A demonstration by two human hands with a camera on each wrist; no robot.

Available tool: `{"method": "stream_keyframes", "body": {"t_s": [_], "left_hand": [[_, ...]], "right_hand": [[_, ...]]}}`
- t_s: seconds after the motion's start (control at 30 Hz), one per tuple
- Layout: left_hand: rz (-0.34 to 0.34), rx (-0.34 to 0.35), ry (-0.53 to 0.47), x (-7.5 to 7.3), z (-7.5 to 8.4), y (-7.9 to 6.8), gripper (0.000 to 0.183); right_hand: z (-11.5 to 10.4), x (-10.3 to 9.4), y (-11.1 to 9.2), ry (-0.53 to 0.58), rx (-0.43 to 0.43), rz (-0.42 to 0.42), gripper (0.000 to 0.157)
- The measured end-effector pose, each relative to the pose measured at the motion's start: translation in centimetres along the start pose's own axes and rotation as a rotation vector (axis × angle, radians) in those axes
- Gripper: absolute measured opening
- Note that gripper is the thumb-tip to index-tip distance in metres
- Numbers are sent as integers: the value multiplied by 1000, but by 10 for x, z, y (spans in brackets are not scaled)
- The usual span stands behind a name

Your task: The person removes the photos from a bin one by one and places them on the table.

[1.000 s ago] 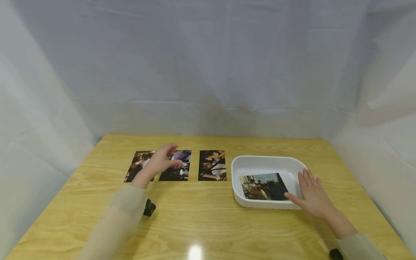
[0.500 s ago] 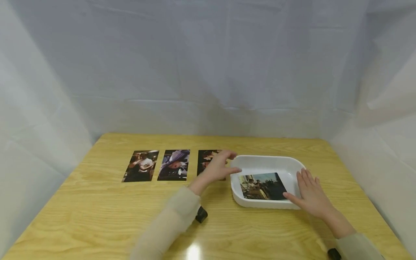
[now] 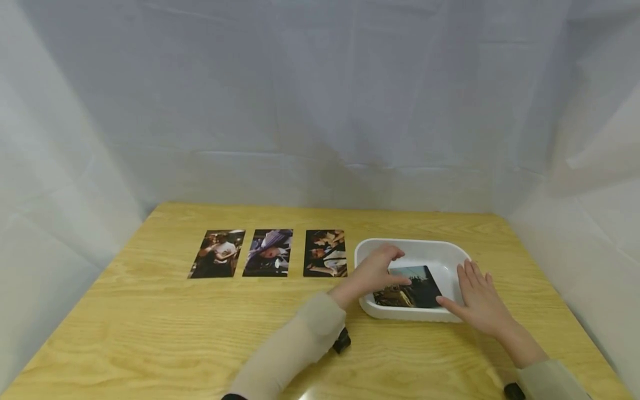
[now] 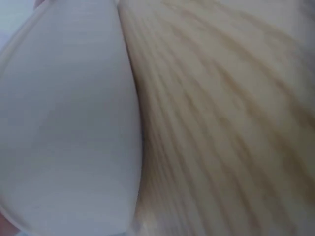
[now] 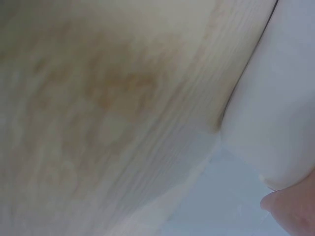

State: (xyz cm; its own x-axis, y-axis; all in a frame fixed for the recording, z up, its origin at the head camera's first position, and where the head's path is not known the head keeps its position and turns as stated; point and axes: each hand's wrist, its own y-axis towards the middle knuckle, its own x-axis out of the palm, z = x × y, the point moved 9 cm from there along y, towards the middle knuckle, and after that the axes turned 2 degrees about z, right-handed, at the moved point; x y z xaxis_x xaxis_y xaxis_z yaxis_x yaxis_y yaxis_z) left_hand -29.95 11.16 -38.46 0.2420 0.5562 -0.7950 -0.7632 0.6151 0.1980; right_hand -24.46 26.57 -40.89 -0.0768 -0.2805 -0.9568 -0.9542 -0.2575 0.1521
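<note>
A white tray (image 3: 430, 316) stands on the right half of the wooden table, with a photo print (image 3: 424, 291) lying in it. My left hand (image 3: 371, 273) is over the tray's left side, fingers loosely curved and thumb extended above the print, hiding its left part. Nothing shows between these fingers. On the tray's right rim rests my right hand (image 3: 482, 305), fingers straight and its thumb near the print's lower right corner. The left wrist view has the tray's outer wall (image 4: 69, 128) up close. In the right wrist view, a fingertip (image 5: 293, 209) meets the tray's edge.
Three more photo prints lie in a row left of the tray: a left one (image 3: 217, 254), a middle one (image 3: 268, 253) and a right one (image 3: 325, 253). A white cloth (image 3: 320, 111) hangs behind the table (image 3: 200, 333) and along both sides.
My left hand has swept right, from above the middle loose print, past the right one, to the tray's left side. The right hand stays on the tray. The prints have kept their places.
</note>
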Motion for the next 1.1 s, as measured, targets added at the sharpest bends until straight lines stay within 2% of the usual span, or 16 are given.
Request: {"method": "stream_keyframes", "body": {"t_s": [0.1,0.2,0.37,0.53,0.73,0.9,1.1], "left_hand": [[-19,-24,53,5,-1,0,58],[-68,-45,163,12,-3,0,66],[-204,-75,374,29,-9,-1,86],[-331,-106,546,43,-17,-4,93],[-393,-153,583,47,-21,-6,86],[-385,-144,594,46,-20,-7,65],[-379,-150,625,46,-21,-7,58]], "right_hand": [[0,1,0,0,0,-2,90],[0,0,0,-4,-1,4,90],[0,-1,1,2,-1,9,89],[0,0,0,5,-2,5,90],[0,0,1,-6,-5,8,89],[0,-1,0,2,-6,2,89],[1,0,0,3,-3,-1,89]]}}
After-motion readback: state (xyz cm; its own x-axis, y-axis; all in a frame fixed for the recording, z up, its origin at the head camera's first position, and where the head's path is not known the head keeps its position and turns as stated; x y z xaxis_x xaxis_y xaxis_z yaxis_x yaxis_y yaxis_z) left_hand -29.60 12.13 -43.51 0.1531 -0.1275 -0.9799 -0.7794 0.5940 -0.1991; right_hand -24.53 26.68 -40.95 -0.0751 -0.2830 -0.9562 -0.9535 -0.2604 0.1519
